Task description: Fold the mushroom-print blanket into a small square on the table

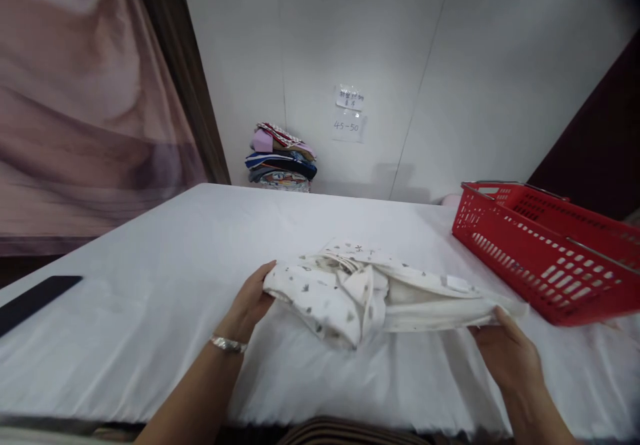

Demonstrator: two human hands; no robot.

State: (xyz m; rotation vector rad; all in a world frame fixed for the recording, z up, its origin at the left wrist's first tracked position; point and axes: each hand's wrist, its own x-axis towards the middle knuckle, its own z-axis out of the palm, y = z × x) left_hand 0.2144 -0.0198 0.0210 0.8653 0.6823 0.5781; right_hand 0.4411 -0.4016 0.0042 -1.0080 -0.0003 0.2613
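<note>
A white garment with small grey prints (320,298) is bunched up over the middle of the table, its plain inner side showing on the right. My left hand (253,298) grips its left edge; a silvery band circles that wrist. At the opposite end, my right hand (507,345) pinches the garment's right edge, thumb on top and fingers partly hidden beneath the cloth. Between my hands the fabric is crumpled on the left and stretched fairly straight on the right. I cannot make out which kind of garment it is.
A red perforated basket (540,258) with metal handles stands at the right. Folded clothes (283,155) are stacked by the back wall, left of paper signs (349,125). A flat black object (40,298) lies at the left edge of the white-covered table (150,285). Pink drapery (85,112) hangs at left.
</note>
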